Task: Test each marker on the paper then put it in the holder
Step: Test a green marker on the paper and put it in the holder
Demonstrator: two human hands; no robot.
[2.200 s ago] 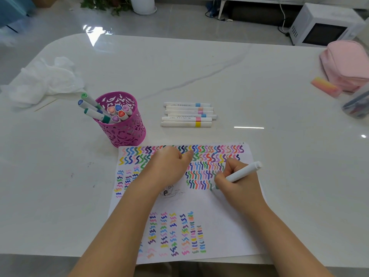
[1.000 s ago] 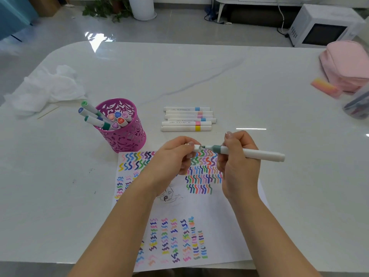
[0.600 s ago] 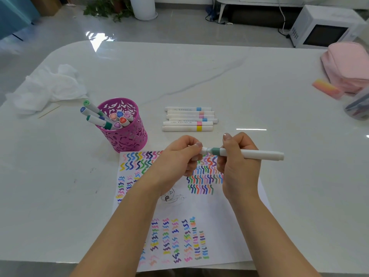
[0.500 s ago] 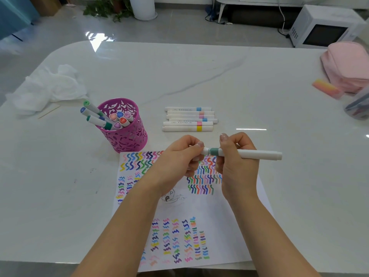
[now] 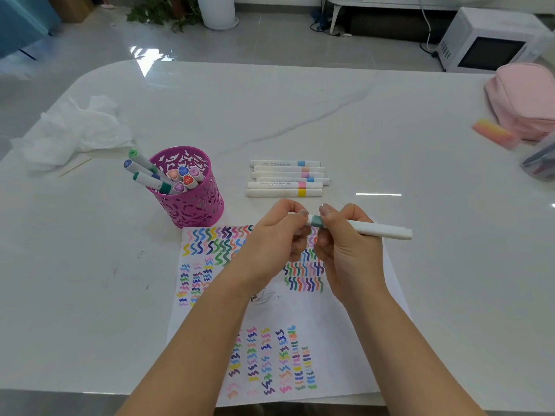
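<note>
A white marker point(image 5: 378, 229) with a grey-green band lies level above the paper point(image 5: 300, 313), held in my right hand point(image 5: 345, 253). My left hand point(image 5: 276, 238) pinches the marker's cap at its left end, pressed up against the band. The sheet is covered in rows of coloured squiggles. A magenta cut-out holder point(image 5: 195, 202) stands left of the hands with several markers in it, three of them leaning out to the left. Several white markers point(image 5: 286, 178) with coloured bands lie in a row behind the hands.
Crumpled white tissue point(image 5: 75, 130) and a thin wooden stick point(image 5: 75, 168) lie at the far left. A pink pouch point(image 5: 525, 97), a pink-orange eraser point(image 5: 494, 136) and a clear container point(image 5: 540, 162) sit at the right edge. A microwave point(image 5: 486, 40) stands on the floor beyond.
My right hand lifted the marker off the paper and turned it level. My left hand came up from the sheet and brought the cap onto the tip, closing the gap.
</note>
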